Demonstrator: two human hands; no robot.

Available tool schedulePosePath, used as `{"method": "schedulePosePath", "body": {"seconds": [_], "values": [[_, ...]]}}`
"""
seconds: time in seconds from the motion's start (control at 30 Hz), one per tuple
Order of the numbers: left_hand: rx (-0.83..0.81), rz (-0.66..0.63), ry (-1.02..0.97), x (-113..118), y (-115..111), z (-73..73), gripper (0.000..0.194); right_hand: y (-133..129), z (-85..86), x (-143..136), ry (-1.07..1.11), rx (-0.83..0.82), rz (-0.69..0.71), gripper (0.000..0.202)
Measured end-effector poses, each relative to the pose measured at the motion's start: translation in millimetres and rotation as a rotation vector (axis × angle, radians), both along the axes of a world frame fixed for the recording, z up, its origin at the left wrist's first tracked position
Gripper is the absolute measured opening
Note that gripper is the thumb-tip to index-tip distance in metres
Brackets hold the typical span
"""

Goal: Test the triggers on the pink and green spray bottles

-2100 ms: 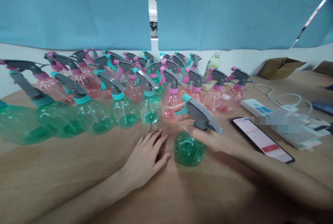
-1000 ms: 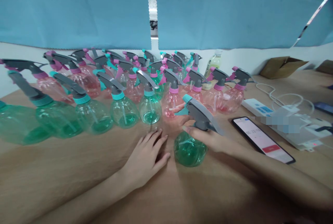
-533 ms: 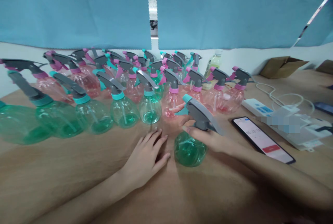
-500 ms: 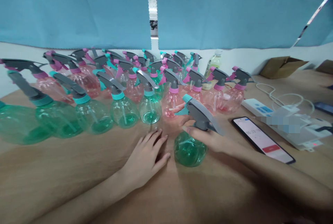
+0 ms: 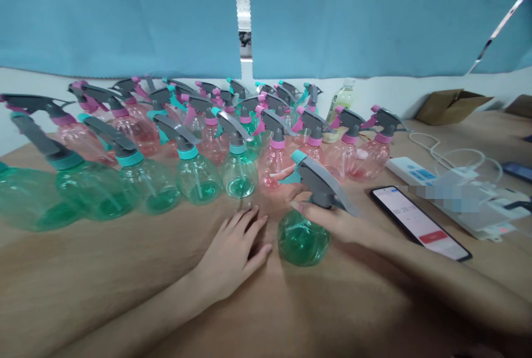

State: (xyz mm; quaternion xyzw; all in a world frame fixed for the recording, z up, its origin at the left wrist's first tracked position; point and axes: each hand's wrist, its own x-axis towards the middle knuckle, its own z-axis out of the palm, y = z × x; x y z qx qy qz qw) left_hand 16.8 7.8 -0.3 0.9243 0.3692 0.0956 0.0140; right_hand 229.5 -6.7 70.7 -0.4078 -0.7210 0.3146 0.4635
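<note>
A green spray bottle (image 5: 304,240) with a grey and teal trigger head stands upright on the table. My right hand (image 5: 328,219) is closed around its neck, just below the trigger head, with some fingers by the teal trigger. To the left of that bottle, my left hand (image 5: 235,252) lies flat on the wood, fingers stretched out, holding nothing. Just beyond its fingertips is another green spray bottle (image 5: 240,175). A pink spray bottle (image 5: 275,161) stands behind the held one, partly covered by my right fingers.
Rows of green and pink spray bottles (image 5: 152,186) fill the table's far and left side. To the right lie a phone (image 5: 419,222), a white power strip (image 5: 411,172) and cables (image 5: 457,153). A drink bottle (image 5: 344,97) and brown box (image 5: 451,107) stand at the back.
</note>
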Motion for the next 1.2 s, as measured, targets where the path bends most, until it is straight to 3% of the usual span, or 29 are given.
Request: {"method": "schedulePosePath", "body": {"seconds": [0.33, 0.5, 0.67, 0.97, 1.2], "values": [[0.004, 0.001, 0.01, -0.1, -1.2, 1.1, 0.047, -1.4, 8.0, -0.1, -0.103, -0.037, -0.042, 0.027], [0.007, 0.004, 0.012, 0.0, -1.0, 0.8, 0.048, -3.0, 12.0, -1.6, -0.079, 0.082, -0.076, 0.017], [0.005, 0.009, 0.012, 0.3, -1.0, 1.7, 0.046, -4.7, 15.6, -2.4, -0.098, 0.02, -0.064, 0.016], [0.0, 0.003, -0.007, -0.2, -0.9, 0.8, 0.046, -5.8, 13.1, -3.9, -0.116, 0.102, -0.146, 0.013], [-0.01, 0.005, -0.019, -0.3, -1.0, -1.0, 0.048, -5.2, 11.3, -5.4, -0.078, 0.068, -0.171, 0.032]]}}
